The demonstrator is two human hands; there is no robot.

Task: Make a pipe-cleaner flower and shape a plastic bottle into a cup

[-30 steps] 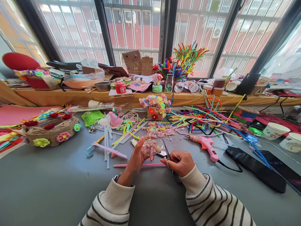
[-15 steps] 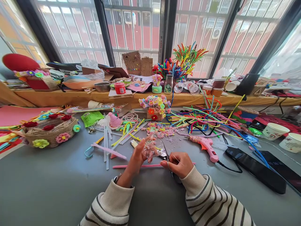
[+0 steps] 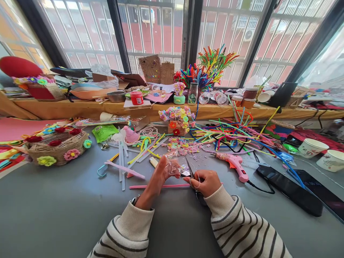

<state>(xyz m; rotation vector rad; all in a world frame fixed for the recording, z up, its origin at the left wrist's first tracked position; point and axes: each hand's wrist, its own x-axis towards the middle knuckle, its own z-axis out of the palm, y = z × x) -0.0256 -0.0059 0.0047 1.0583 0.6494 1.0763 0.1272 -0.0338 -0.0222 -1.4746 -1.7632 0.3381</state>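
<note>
My left hand [image 3: 158, 178] is raised over the middle of the grey table [image 3: 67, 208], thumb up, with a small crinkled clear plastic bag [image 3: 172, 165] in its fingers. Part of those fingers shows through the plastic. Just right of it, my right hand [image 3: 205, 182] pinches a thin, pale thread [image 3: 198, 175] that curls in a small loop. Dark scissors [image 3: 189, 165] lie under and beside the right hand, blades pointing away; their handles are partly hidden. A pink pipe cleaner [image 3: 169, 186] lies across the table behind my wrists.
On the right are a pink glue gun [image 3: 235, 164], a black phone [image 3: 287, 190] and a paper cup [image 3: 313, 147]. Colourful pipe cleaners [image 3: 228, 134] are heaped behind. Clear glue sticks [image 3: 122, 168] and a flower-trimmed twine basket [image 3: 57, 147] are at left. A lighter [image 3: 153, 162] lies near my left hand.
My right hand has moved slightly up and right, and the thread loop shows more clearly. The plastic bag has turned a little in my left hand. The view has shifted slightly.
</note>
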